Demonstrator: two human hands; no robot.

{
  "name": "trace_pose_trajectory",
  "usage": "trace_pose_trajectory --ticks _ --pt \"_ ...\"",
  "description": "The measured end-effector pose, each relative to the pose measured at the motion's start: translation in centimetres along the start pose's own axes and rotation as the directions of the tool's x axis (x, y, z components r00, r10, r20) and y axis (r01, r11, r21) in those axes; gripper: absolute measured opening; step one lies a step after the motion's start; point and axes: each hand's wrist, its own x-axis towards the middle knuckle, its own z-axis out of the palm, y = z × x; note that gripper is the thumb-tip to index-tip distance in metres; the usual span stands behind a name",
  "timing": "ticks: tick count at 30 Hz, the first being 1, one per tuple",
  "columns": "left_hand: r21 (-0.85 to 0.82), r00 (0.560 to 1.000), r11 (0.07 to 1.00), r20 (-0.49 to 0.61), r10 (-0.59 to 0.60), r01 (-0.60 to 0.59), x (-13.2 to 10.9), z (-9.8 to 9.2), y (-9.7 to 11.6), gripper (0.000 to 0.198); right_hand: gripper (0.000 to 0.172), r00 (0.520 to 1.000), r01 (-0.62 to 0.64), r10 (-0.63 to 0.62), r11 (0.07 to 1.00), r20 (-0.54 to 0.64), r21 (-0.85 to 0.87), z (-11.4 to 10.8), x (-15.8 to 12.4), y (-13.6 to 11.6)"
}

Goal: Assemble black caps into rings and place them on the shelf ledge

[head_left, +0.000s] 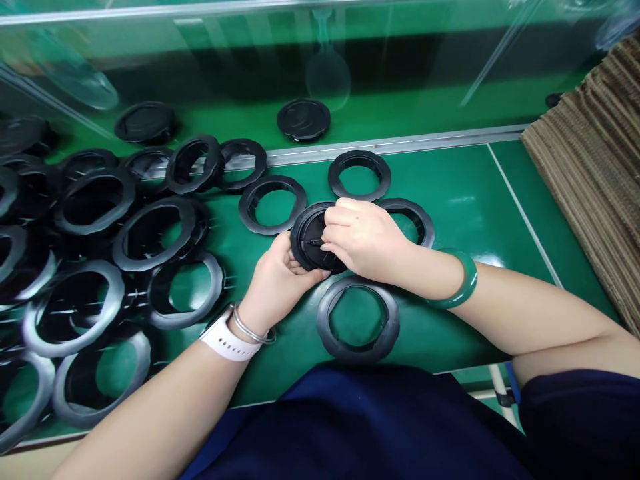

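Observation:
My left hand [277, 273] cups the lower edge of a round black cap [306, 237] from below. My right hand [363, 240] grips its upper side, and the fingers hide much of the cap's face. Several black rubber rings lie close by on the green mat [450, 200], among them one [273, 205] above my hands, one [359, 175] further back and one [357, 320] just below. Another ring [407, 220] sits partly under my right hand. A dense, overlapping heap of similar rings [93, 200] lies to the left of my left hand.
Two closed black caps [303, 120] [145, 123] stand on a raised green shelf behind a metal rail [395, 143]. A clear panel [320, 20] runs along the back. Corrugated brown cardboard [590, 167] lies at the right edge of the bench.

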Motion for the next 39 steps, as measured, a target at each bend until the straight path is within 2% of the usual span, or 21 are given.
trace_pose_trajectory --ticks 11,18,21,25,32,39 --pt "-0.009 1.000 1.000 0.026 -0.003 0.004 -0.3 0.2 -0.1 0.066 0.017 0.989 -0.092 0.089 0.996 0.118 0.020 -1.3 0.1 -0.6" --pt "0.015 1.000 1.000 0.023 0.001 -0.001 -0.5 0.4 -0.2 0.063 0.015 0.986 -0.100 0.097 0.995 0.137 0.010 -1.5 0.2 -0.8" --pt "0.030 1.000 0.999 0.010 -0.012 0.012 -0.4 0.4 -0.1 0.065 0.015 0.992 -0.068 0.067 0.998 0.102 0.003 -1.1 0.1 -0.6" --pt "-0.009 1.000 1.000 -0.013 -0.018 0.018 -0.1 0.3 -0.1 0.071 0.015 0.999 -0.026 0.026 1.000 -0.034 0.006 0.3 -0.4 -0.3" --pt "-0.057 1.000 0.998 -0.020 -0.009 0.008 0.0 0.1 -0.1 0.073 0.024 0.973 0.019 -0.009 0.999 -0.232 0.041 1.9 -0.8 -0.4" --pt "-0.066 0.998 0.997 -0.028 -0.047 0.045 0.0 0.1 -0.2 0.073 0.026 0.981 0.001 0.001 1.000 -0.197 0.008 1.9 -0.9 -0.5"
